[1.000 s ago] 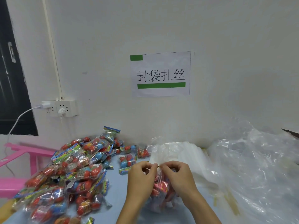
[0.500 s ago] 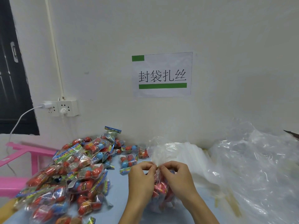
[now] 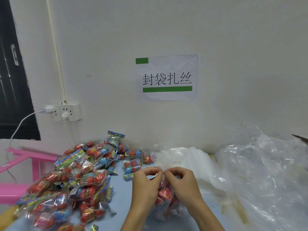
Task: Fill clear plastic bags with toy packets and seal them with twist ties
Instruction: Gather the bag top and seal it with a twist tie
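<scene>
A: Where are the hands sitting, and what are they gripping?

B: Both are meeting at the gathered neck of the clear bag (image 3: 164, 195), which is standing on the blue counter (image 3: 124, 194) with red toy packets showing inside it. The left hand (image 3: 146, 180) is curling its fingers and pinching the neck from the left; the right hand (image 3: 180, 180) is curling in and pinching it from the right, fingertips nearly touching. I cannot make out a twist tie between them.

A: How much room is lying around them?

B: The pile of toy packets (image 3: 73, 179) is crowding the counter's left side and running out of view at the bottom edge. A bare blue strip is lying between that pile and the left forearm. A stack of empty bags (image 3: 191, 162) is sitting just behind the hands, against the wall, and crumpled plastic sheeting (image 3: 260, 177) is filling the right side. A pink stool (image 3: 21, 164) is standing beyond the counter's left edge.

A: Is anything differing from half a second ago?

B: Hardly. The hands are keeping the same pinch at the same spot, and the pile is lying as it was.
</scene>
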